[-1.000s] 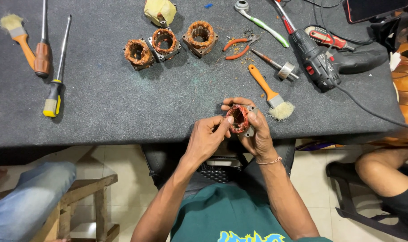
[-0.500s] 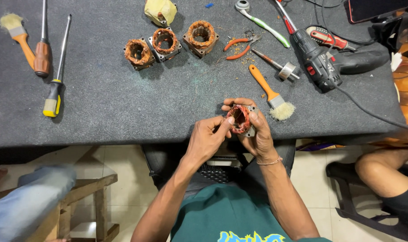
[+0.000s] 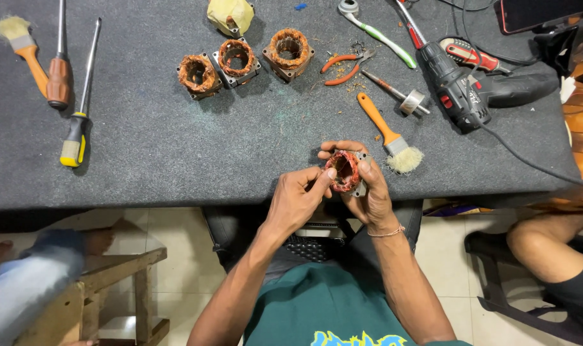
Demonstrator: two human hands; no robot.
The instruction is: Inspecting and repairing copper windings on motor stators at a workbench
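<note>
Stator core point(image 3: 344, 171), wound with copper-red coil, sits low and centre in the frame, held in the air just past the near edge of the counter point(image 3: 150, 147), not resting on it.

Support: the right hand point(image 3: 368, 192) cradles the core from behind and below, fingers point(image 3: 367, 172) wrapped round its metal frame, thumb side over the top. A grip this full is judged right for the work; the bore should face the person so the windings stay in sight.

Working hand: the left hand point(image 3: 296, 198) comes in from the left with thumb and forefinger pressed together at the rim of the coil. Whether they pinch a wire end cannot be told; the spot is too small. Pull or press lightly here: thin winding wire looks easy to nick or snap.

Nearby items, large to small:
- Cordless drill point(image 3: 455, 86), upper right, well apart.
- Three similar wound cores point(image 3: 238, 59), upper centre, side by side.
- Orange-handled brush point(image 3: 389, 134), just right of the hands, within easy reach for clearing dust.
- Orange-handled pliers point(image 3: 342, 67), above the brush.
- Screwdrivers point(image 3: 80, 122), far left.

Keep elbows steady and the core close to the counter edge, so a dropped part is likely to land on the mat rather than the floor.
</note>
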